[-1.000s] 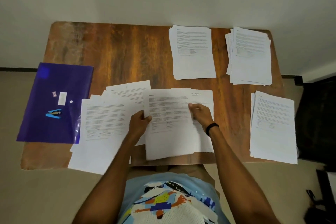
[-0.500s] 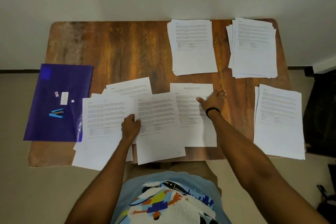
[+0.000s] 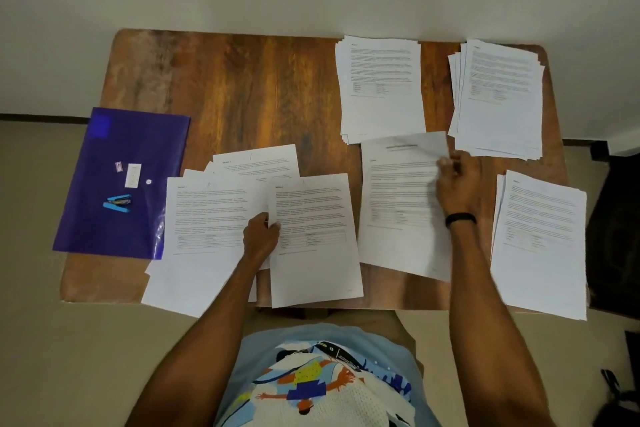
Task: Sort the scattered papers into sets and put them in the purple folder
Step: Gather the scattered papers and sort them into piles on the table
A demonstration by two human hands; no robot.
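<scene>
Left hand [image 3: 261, 236]: pinches loose sheet [image 3: 313, 246] by its edge, table [image 3: 259, 90] near middle. Right hand [image 3: 459, 184]: curled on title sheet [image 3: 398, 204] edge, table's right half. Purple folder [image 3: 121, 184]: flat, overhanging table's left end.

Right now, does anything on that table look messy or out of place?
Yes. The loose papers at front left lie fanned, overhanging the table in front and overlapping the folder. The folder juts past the table's left edge, with a stapler on it.
</scene>
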